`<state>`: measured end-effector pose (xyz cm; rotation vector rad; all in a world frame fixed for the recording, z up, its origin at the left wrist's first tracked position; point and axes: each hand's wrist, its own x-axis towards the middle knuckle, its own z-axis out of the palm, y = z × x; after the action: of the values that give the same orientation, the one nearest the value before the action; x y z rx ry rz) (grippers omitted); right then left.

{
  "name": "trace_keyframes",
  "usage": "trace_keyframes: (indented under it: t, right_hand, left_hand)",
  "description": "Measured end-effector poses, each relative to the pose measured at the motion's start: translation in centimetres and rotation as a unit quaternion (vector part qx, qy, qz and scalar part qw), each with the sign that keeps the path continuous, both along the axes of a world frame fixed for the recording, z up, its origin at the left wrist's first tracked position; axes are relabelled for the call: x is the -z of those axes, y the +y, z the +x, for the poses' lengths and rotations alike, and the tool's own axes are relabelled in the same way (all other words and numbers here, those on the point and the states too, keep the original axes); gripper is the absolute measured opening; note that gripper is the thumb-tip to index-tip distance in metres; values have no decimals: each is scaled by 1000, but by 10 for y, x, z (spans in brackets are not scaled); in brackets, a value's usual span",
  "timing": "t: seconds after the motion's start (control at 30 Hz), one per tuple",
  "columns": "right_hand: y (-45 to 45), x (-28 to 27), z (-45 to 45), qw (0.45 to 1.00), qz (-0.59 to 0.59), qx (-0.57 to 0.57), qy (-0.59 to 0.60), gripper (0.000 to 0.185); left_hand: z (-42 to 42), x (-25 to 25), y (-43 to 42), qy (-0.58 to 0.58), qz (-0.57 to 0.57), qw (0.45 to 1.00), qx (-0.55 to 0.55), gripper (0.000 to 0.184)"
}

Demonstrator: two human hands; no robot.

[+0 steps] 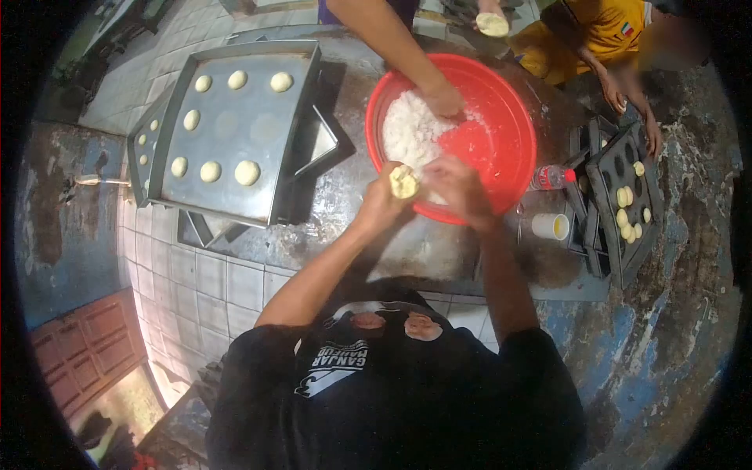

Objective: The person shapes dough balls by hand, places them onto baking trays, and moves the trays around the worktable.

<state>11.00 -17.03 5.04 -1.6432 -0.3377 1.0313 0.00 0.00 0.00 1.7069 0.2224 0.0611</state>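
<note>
My left hand (379, 205) is closed around a piece of pale yellow dough (404, 185), held at the near left rim of a red basin (501, 141). White crumbly filling (411, 125) is heaped in the basin's left half. Over the near side of the basin is my right hand (460, 188), close to the dough. Its fingers look drawn together and slightly blurred; what they hold, if anything, I cannot make out. Another person's hand (445, 100) reaches into the basin from the far side, touching the filling.
Metal trays with round dough balls (247, 172) are stacked at left. At right are a plastic bottle (551, 178), a white cup (551, 226) and dark moulded trays (623, 200) with dough pieces, where a person in yellow works. Another hand holds a flat dough piece (493, 25) at the back.
</note>
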Motion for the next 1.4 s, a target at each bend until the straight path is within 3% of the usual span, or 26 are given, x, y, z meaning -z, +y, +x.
trace_keyframes:
  t: [0.07, 0.1, 0.2, 0.33, 0.37, 0.43, 0.47, 0.5, 0.6, 0.67, 0.7, 0.73, 0.77, 0.83, 0.87, 0.93, 1.03, 1.07, 1.1, 1.13, 1.17, 1.23, 1.27, 1.3, 1.37, 1.4]
  right_hand:
    - [3, -24, -12, 930, -106, -114, -333, 57]
    - [11, -33, -61, 925, -62, -92, -362, 57]
    - [-31, -45, -109, 902, -39, 36, -428, 60]
    - [-55, -19, -185, 839, -25, 45, -542, 62]
    - [-65, -22, -188, 836, -23, 48, -546, 62]
    - [-83, -27, -183, 959, 24, 35, -280, 61]
    - [-88, -15, -183, 965, 143, 144, -166, 59]
    - [-95, 9, -173, 951, 172, 222, -126, 56]
    - [-105, 5, -197, 949, 116, 258, -137, 53]
    - [-102, -38, -238, 927, -1, 192, -322, 43]
    - [-103, -36, -249, 814, -61, 91, -571, 36]
    - [-102, -23, -264, 794, 29, 63, -604, 33]
    - [-105, -53, -282, 815, 14, 2, -579, 37]
    - [-110, -45, -280, 880, 67, 56, -467, 41]
    - [-111, -41, -278, 895, 88, 74, -431, 43]
    - [-111, -39, -276, 848, 55, 141, -509, 42]
    - [-90, -51, -301, 876, -5, 187, -445, 38]
    - [-84, -37, -299, 875, 4, 178, -451, 38]
    - [-74, -13, -296, 897, 54, 208, -385, 37]
    - [-64, -8, -296, 914, 102, 236, -313, 36]
    - [-57, -3, -294, 916, 111, 228, -310, 36]
    - [-42, -9, -296, 884, 351, 309, 5, 27]
    - [-49, 2, -283, 917, 314, 226, 102, 30]
    - [-50, -7, -281, 940, 302, 128, 93, 33]
    - [-49, -15, -278, 975, 164, -38, -146, 34]
    - [-44, -31, -284, 976, 164, -44, -134, 34]
  left_hand:
    - [23, -4, -22, 42, 47, 998, -20, 49]
    - [-13, -20, -10, 14, 97, 995, -21, 49]
    - [-36, -22, -58, -38, 53, 996, -67, 44]
    - [-74, -32, -90, -37, 86, 994, -58, 47]
    - [-86, -33, -94, -41, 89, 994, -56, 47]
    - [-112, -29, -97, -75, 33, 996, -19, 44]
    - [-118, -23, -100, -88, -8, 996, -4, 48]
    - [-126, -26, -104, -92, -1, 996, -6, 48]
    - [-156, -34, -119, -123, -132, 982, 56, 53]
    - [-173, -50, -125, -76, -49, 995, 42, 52]
    - [-181, -57, -126, -23, 28, 999, 27, 52]
    - [-181, -31, -125, -62, 76, 995, -2, 47]
    - [-181, -22, -125, -128, -13, 991, -21, 36]
    - [-193, -35, -109, 21, -127, 990, 53, 39]
    - [-196, -43, -105, 10, -119, 992, 50, 39]
    - [-208, -67, -106, 65, -236, 967, 76, 32]
    - [-216, -82, -110, 35, -253, 967, -4, 33]
    - [-218, -79, -110, 37, -178, 981, -67, 36]
    - [-220, -74, -107, 30, -175, 981, -78, 36]
    - [-225, -70, -103, -55, -65, 993, -85, 40]
    - [-229, -66, -95, -52, -59, 994, -73, 45]
    - [-242, -72, -79, -46, -45, 996, -68, 54]
    - [-252, -79, -73, -44, 24, 998, -38, 57]
    - [-264, -89, -70, -38, 90, 995, -7, 62]
    - [-276, -104, -54, 42, 19, 998, 50, 57]
    - [-280, -97, -44, -32, 74, 993, 82, 52]
